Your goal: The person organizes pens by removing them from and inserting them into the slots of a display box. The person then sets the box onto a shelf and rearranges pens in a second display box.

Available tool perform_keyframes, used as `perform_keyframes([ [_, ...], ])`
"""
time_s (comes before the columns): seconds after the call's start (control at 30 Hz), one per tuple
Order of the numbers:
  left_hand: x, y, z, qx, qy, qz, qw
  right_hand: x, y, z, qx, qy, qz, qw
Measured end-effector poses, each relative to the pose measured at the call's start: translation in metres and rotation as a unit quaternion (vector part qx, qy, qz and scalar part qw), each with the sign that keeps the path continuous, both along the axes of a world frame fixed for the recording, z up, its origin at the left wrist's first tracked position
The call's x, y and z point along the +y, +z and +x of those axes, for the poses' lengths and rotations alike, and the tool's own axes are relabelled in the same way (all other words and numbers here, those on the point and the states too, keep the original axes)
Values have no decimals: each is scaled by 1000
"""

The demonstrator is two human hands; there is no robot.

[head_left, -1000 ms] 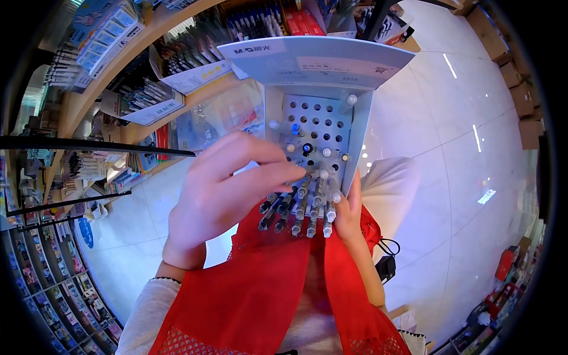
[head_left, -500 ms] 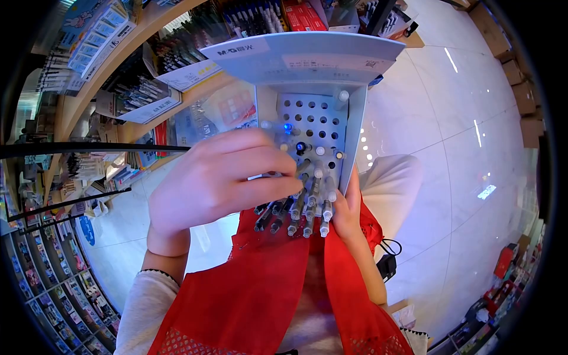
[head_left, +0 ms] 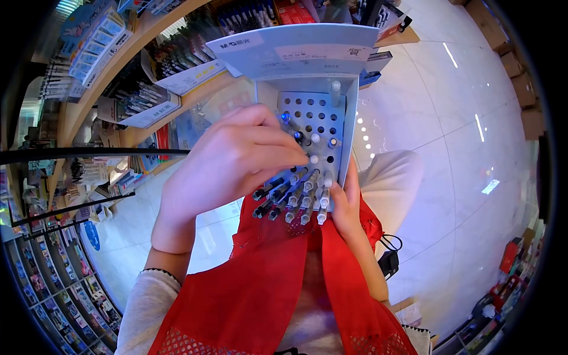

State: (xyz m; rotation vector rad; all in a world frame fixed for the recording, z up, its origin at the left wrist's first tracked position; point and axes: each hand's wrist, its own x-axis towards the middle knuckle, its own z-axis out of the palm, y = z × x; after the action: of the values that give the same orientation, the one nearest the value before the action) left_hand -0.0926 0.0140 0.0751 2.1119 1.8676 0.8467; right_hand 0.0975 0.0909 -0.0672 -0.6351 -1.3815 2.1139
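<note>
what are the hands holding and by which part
The right hand holds the box by its near right corner. Whether the left hand grips one of the pens can't be told.

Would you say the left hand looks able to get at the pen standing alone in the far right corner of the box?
Probably yes: the left hand is over the box, empty holes lie beside the pen, and the raised flap stands behind it, not over it.
</note>
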Motion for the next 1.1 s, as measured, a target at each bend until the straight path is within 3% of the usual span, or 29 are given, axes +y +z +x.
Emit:
perform_keyframes([
  [0.27, 2, 3, 14, 16, 43, -31, 998, -4, -4, 7, -12, -25, -10, 1000],
  [0.37, 0, 15, 22, -31, 80, -12, 996, -2, 2, 10, -21, -25, -16, 999],
  [0.47, -6, 5, 12, -81, 137, 182, 970, 0, 12, 15, -16, -34, -46, 998],
  [0.53, -8, -13, 14, -273, 185, 264, 906, 2, 23, 19, 14, -38, -86, 995],
  [0.57, -7, -25, 15, -305, 235, 269, 883, 1, 27, 22, 8, -54, -99, 994],
  [0.67, 5, -73, 30, -515, 326, 160, 777, 2, 28, 31, 26, -83, -224, 971],
  [0.77, 4, -108, 51, -745, 218, -44, 629, 5, 41, 36, 46, -116, -226, 966],
  [0.83, 5, -115, 67, -823, 123, -98, 546, 7, 43, 44, 29, -127, -196, 972],
  [0.93, 6, -131, 73, -886, -28, -91, 454, 9, 45, 58, -8, -129, -140, 982],
  [1.1, 7, -120, 66, -827, 27, -93, 553, 6, 45, 60, -45, -148, 28, 988],
])
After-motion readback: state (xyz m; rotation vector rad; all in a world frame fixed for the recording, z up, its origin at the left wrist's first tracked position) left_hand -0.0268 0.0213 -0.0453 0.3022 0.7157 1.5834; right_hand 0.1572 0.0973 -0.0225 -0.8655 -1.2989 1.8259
